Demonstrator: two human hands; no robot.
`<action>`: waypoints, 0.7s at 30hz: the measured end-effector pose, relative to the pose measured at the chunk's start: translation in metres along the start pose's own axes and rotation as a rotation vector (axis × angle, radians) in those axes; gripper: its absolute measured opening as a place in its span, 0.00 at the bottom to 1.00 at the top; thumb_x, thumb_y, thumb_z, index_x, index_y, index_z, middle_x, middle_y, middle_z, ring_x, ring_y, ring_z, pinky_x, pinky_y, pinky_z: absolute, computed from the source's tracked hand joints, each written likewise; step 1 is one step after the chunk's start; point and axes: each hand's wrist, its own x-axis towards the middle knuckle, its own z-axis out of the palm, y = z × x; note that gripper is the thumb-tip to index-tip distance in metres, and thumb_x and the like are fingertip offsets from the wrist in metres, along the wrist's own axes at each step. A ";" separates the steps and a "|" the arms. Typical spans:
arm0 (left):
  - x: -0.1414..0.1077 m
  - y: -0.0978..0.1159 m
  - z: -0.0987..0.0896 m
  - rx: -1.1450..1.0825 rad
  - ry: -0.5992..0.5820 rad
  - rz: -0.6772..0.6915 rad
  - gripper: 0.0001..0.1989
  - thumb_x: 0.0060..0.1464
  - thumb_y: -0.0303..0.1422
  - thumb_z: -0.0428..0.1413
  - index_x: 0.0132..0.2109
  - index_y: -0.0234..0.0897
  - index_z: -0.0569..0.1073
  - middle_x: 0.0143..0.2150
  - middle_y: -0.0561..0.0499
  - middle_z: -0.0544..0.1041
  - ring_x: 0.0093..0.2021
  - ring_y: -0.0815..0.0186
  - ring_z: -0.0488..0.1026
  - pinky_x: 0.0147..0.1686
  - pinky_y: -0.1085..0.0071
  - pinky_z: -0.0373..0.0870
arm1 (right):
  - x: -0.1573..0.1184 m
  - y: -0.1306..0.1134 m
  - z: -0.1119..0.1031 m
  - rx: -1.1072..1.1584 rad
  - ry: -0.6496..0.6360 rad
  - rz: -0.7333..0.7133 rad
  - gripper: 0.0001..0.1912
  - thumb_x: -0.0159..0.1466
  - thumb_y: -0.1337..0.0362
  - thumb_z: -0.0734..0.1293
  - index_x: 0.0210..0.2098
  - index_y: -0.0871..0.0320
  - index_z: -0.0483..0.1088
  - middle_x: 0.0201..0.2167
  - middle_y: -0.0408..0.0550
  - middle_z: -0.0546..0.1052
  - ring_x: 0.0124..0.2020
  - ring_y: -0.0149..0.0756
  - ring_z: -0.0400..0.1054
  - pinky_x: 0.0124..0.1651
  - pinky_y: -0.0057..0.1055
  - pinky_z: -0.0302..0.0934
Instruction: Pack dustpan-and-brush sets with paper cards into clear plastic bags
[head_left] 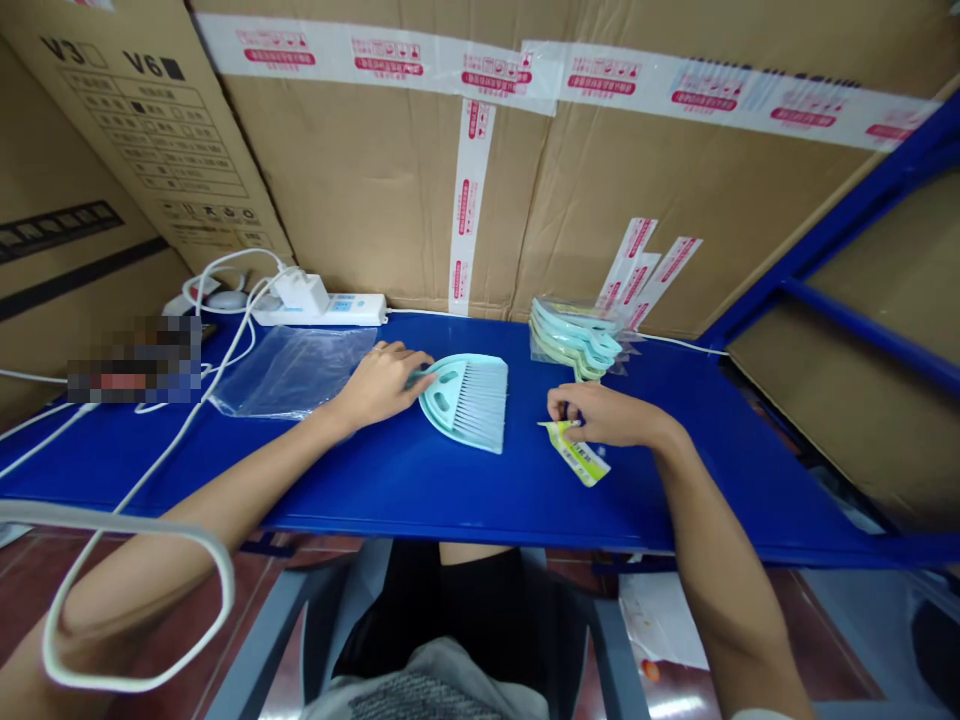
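Note:
My left hand (385, 382) is closed round the handle of a mint-green mini dustpan and brush set (450, 402). The set lies on the blue table, its white bristles (484, 405) pointing right. My right hand (606, 412) pinches a yellow-green printed label (576, 455) between thumb and fingers, just above the table and to the right of the set. Behind that hand is a stack of more dustpan sets (574, 335), mint and pale green, in clear plastic bags. A flat clear plastic bag (292, 370) lies left of the dustpan, partly behind my left wrist.
A white power strip (352, 308) with a plugged-in adapter (303, 292) stands at the back left. White cables (176, 440) run over the left side, one looping above my left forearm. Cardboard (375, 190) walls the back. A blue metal frame (832, 215) borders the right.

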 end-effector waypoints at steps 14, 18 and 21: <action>0.002 -0.001 0.001 -0.136 -0.009 0.227 0.19 0.71 0.37 0.48 0.57 0.37 0.80 0.66 0.39 0.76 0.67 0.51 0.72 0.64 0.53 0.71 | 0.010 -0.015 0.001 0.815 0.285 -0.190 0.15 0.65 0.54 0.76 0.44 0.55 0.73 0.40 0.46 0.78 0.40 0.37 0.75 0.43 0.32 0.68; -0.001 0.004 -0.007 -0.120 -0.036 0.103 0.17 0.71 0.40 0.50 0.48 0.39 0.83 0.44 0.45 0.85 0.41 0.57 0.83 0.42 0.64 0.75 | 0.023 -0.018 0.011 0.933 0.480 -0.104 0.19 0.59 0.50 0.81 0.36 0.56 0.73 0.33 0.43 0.76 0.29 0.31 0.68 0.30 0.27 0.61; -0.002 0.005 -0.014 -0.178 0.015 0.010 0.20 0.72 0.42 0.50 0.38 0.39 0.82 0.28 0.51 0.82 0.28 0.63 0.78 0.32 0.69 0.67 | 0.031 -0.019 0.019 0.945 0.512 -0.077 0.21 0.58 0.47 0.81 0.30 0.57 0.74 0.30 0.44 0.77 0.28 0.31 0.67 0.28 0.28 0.58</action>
